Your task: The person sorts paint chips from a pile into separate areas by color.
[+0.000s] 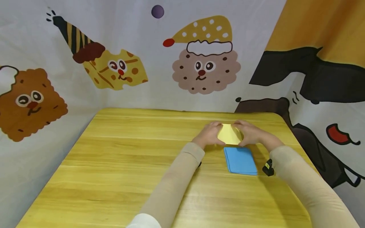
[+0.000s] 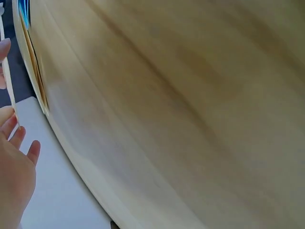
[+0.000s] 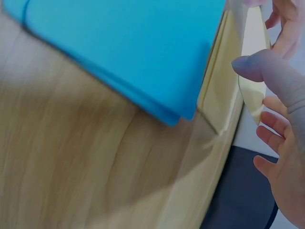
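A pale yellow sheet [image 1: 229, 134] is held up between both hands near the far right of the table. The left hand [image 1: 210, 135] pinches its left side, and the right hand [image 1: 250, 133] pinches its right side. From the right wrist view, the sheet [image 3: 253, 62] appears nearly edge-on, with the right thumb [image 3: 259, 66] on its near face and fingers behind. Just nearer the person lies a stack of blue sheets [image 1: 240, 161] with rounded corners. More yellow sheets [image 3: 220, 81] lie on the table beside the blue stack, below the raised one.
The wooden table [image 1: 128, 164] has rounded far corners. A cloth backdrop [image 1: 128, 101] with cartoon figures hangs around it. A small black device [image 1: 268, 167] sits at the right wrist.
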A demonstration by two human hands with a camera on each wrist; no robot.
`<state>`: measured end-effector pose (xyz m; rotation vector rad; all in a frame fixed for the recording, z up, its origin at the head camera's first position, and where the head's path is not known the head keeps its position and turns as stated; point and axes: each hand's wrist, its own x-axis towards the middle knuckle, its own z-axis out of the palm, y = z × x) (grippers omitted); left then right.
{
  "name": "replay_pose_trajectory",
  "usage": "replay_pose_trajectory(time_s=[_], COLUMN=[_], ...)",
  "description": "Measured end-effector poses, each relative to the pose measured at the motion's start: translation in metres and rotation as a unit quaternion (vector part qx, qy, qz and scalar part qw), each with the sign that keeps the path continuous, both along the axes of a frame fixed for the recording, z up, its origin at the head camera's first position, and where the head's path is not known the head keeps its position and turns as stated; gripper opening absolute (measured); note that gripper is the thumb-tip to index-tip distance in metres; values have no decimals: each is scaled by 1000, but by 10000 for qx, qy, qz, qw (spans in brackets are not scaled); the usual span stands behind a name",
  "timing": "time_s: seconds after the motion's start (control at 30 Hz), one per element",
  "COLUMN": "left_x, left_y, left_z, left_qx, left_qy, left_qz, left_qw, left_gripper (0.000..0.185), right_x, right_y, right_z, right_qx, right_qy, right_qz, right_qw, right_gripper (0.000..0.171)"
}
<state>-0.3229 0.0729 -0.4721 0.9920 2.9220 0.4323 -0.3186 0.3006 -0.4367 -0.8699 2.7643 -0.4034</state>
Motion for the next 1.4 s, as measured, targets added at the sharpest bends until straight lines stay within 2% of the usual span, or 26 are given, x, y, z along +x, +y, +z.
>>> replay_pose_trajectory(time_s=[0.17,0.33,0.5,0.7,0.83,1.0,1.17,1.3,1.4], left_x=[0,-2,-1,2,1,-1,2,7,11], left_y=[1,3,5,4,3,3,-1,-13,-24], left_z=[-4,-8,-12,-10,-11,-12,-10,-2,9], left_qx=[10,97,-1,-376,-332,-207,-65,-52,-78], left_qy=[-258,-298,-473,-786,-907,-963,-991,-1086,-1000], left_qz=[73,156,113,-35,18,134,14,-107,-217], left_qw=[9996,9994,9988,9962,9953,9950,9951,9940,9947], left_gripper=[97,94,92,88,88,90,90,91,91], right_x=[0,-6,-7,-8,-8,-8,-6,-1,7], right_y=[1,0,-2,1,3,3,4,6,10], right_z=[-5,-7,-10,-16,-16,-16,-18,-18,-15], right_qx=[52,182,279,235,113,12,4,-215,-368], right_qy=[-104,-230,-653,-1091,-1228,-1204,-1001,-752,-534], right_qz=[-107,-138,-204,-269,-237,-149,-146,-152,-269], right_qw=[9999,9995,9973,9934,9921,9926,9949,9968,9975], right_gripper=[96,96,96,94,92,89,88,87,84])
